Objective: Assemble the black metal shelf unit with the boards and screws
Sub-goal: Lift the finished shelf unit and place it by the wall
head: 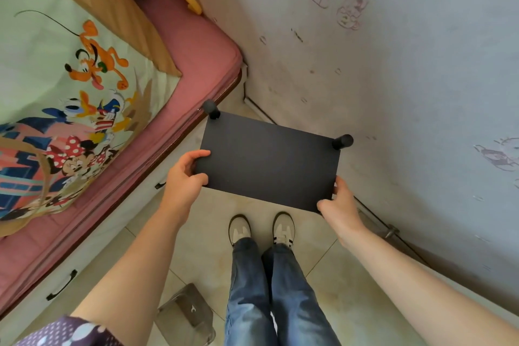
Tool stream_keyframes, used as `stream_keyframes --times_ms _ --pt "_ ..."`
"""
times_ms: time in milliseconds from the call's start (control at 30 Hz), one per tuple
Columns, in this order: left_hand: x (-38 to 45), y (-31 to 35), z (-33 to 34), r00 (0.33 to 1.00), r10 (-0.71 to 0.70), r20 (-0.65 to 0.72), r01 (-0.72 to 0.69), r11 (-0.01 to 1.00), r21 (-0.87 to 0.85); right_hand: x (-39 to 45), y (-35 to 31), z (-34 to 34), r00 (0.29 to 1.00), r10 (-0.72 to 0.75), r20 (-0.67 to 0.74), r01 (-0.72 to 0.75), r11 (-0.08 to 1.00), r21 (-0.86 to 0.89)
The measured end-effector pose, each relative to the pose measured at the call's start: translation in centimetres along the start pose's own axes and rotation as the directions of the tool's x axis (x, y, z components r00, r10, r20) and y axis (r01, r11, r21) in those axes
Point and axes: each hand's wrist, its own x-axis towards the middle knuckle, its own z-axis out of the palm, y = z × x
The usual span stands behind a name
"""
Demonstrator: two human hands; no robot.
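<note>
I hold a black rectangular shelf board [268,160] flat in front of me, above the floor. My left hand [185,177] grips its near left edge, thumb on top. My right hand [339,205] grips its near right corner. Two black round posts stick up at the far corners: one at the far left [211,108], one at the far right [342,141]. What lies under the board is hidden.
A bed with a pink mattress [193,45] and a cartoon blanket [70,93] stands at left, drawers [64,284] below it. A scribbled wall [393,64] runs at right. My feet [261,229] stand on the tiled floor. A clear plastic bag [186,314] lies near left.
</note>
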Motion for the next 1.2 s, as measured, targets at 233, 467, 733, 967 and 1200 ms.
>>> stream_keyframes --times_ms 233,467,733,967,1200 --pt "-1.1 -1.4 1.1 0.977 -0.007 -0.213 -0.029 0.986 -0.164 1.7 -1.6 -1.9 0.993 0.116 0.022 -0.116 0.993 0.015" --pt "-1.6 -1.5 2.5 0.896 -0.177 -0.408 0.083 0.968 -0.237 4.5 -7.8 -4.4 0.999 -0.003 -0.051 0.005 0.999 0.035" --pt "-1.9 -0.9 3.8 0.860 -0.351 -0.370 0.153 0.870 -0.469 5.5 -8.3 -3.7 0.997 -0.071 -0.010 0.069 0.991 -0.110" --pt "1.2 2.1 4.1 0.898 -0.263 -0.352 0.089 0.894 -0.440 6.3 -8.6 -3.9 0.987 -0.145 -0.072 0.137 0.985 -0.101" --pt "5.3 6.3 4.5 0.939 -0.171 -0.299 0.075 0.949 -0.307 7.0 -8.8 -3.9 0.986 -0.080 -0.149 0.091 0.994 0.068"
